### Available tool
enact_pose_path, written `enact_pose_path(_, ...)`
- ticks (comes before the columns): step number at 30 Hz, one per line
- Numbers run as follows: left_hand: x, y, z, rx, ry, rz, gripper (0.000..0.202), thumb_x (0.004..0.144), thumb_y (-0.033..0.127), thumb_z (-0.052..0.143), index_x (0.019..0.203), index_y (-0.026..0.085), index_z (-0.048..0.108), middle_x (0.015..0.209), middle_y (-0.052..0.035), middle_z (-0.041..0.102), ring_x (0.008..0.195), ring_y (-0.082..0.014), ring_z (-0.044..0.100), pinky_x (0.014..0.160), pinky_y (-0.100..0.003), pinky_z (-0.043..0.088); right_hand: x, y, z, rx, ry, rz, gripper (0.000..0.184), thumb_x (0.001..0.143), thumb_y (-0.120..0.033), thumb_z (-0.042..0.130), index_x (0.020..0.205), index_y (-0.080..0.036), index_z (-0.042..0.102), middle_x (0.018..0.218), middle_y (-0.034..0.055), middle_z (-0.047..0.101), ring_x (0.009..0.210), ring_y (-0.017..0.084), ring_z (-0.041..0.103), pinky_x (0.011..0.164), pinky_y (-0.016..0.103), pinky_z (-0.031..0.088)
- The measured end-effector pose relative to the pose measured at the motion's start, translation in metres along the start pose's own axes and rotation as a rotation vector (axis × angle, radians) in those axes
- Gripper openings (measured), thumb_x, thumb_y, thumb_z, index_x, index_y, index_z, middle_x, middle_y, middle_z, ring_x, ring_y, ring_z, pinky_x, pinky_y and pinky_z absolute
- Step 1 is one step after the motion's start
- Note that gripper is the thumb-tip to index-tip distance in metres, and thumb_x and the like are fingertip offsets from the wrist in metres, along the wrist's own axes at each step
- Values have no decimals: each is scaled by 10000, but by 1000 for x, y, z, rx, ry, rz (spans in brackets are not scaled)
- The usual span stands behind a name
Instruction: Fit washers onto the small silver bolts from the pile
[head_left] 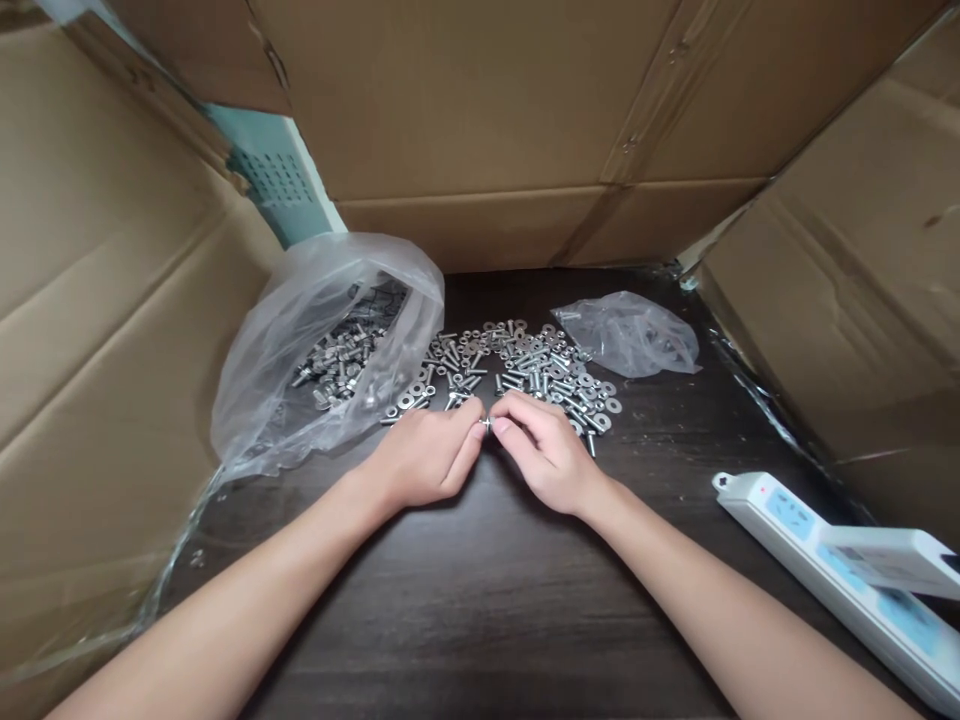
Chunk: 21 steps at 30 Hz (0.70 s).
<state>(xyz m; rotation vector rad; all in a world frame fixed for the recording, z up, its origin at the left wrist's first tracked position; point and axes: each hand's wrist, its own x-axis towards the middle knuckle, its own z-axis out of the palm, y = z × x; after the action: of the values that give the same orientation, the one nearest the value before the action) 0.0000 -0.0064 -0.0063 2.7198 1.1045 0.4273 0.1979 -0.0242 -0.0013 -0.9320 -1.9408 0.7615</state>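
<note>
A small shiny bolt (487,424) is held between my two hands over the near edge of the loose hardware. My left hand (431,450) pinches one end with thumb and forefinger. On the other end, the fingers of my right hand (551,455) are closed; whether a washer or nut is on the bolt is too small to tell. Just beyond my hands lies a spread pile of bolts, nuts and flat washers (613,405). To the left, a clear plastic bag (255,370) gapes open, with many bolts and nuts (341,360) inside.
A smaller crumpled plastic bag (637,335) lies at the back right of the dark table (465,620). At the right edge rests a white power strip (795,545) with a plug in it. Cardboard walls (480,110) enclose the left, back and right sides.
</note>
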Motion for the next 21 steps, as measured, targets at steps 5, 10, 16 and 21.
enact_pose_path(5, 0, -2, -1, 5, -4, -15, 263, 1068, 303, 202, 974, 215, 432, 716, -24, 628, 558, -233, 621, 520, -330, 361, 1, -2, 0, -22, 22, 37, 97, 985, -194, 506, 892, -202, 533, 787, 11, 519, 652, 165, 482, 604, 302, 379)
enact_pose_path(10, 2, -2, -7, 9, -26, -11, 265, 1054, 285, 204, 958, 213, 441, 718, -36, 639, 574, -238, 634, 524, -331, 381, 1, -5, 2, -61, 83, -2, 39, 951, -167, 543, 931, -196, 560, 797, 10, 534, 634, 153, 481, 590, 295, 400)
enact_pose_path(16, 6, -3, -11, 31, -20, -5, 315, 1056, 301, 193, 972, 200, 479, 739, -55, 664, 627, -260, 672, 537, -341, 415, -2, -6, 4, -149, 129, -51, 48, 957, -161, 552, 973, -193, 584, 807, 20, 540, 645, 159, 495, 582, 299, 411)
enact_pose_path(21, 7, -1, -12, 37, -35, -19, 323, 1068, 332, 237, 1026, 183, 520, 826, -85, 700, 720, -271, 698, 595, -337, 465, -5, -7, 6, -192, 134, -77, 19, 980, -211, 572, 970, -198, 581, 800, 23, 538, 635, 166, 495, 583, 316, 415)
